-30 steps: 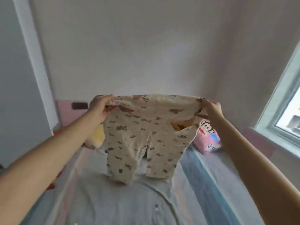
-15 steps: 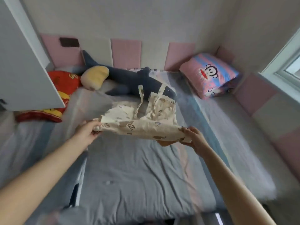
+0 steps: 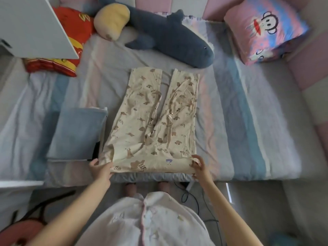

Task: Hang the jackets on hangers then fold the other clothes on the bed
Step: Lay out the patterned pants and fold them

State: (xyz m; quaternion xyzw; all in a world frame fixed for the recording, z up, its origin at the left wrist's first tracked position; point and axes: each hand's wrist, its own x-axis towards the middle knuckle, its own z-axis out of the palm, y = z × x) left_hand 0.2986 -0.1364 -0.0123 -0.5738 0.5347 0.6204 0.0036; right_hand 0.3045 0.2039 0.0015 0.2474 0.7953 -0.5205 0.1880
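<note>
At nine o'clock, folded blue cloth [image 3: 78, 132] lying on the bed [image 3: 248, 121]. Gripping the cream printed trousers [image 3: 152, 125] at seven o'clock with the left hand [image 3: 100, 168], fingers [image 3: 93, 162] curled on the waistband corner. Spread flat mid-bed, legs towards twelve. At five o'clock, pinching the other corner with the right hand [image 3: 199, 166]. Plush shark [image 3: 168, 36] beyond, at twelve.

The cream pants [image 3: 152, 121] lay flat on the bed [image 3: 248, 121]. The left hand [image 3: 100, 168] and the right hand [image 3: 199, 166] held the near corners. A blue shark toy [image 3: 170, 39] lay behind them.
</note>
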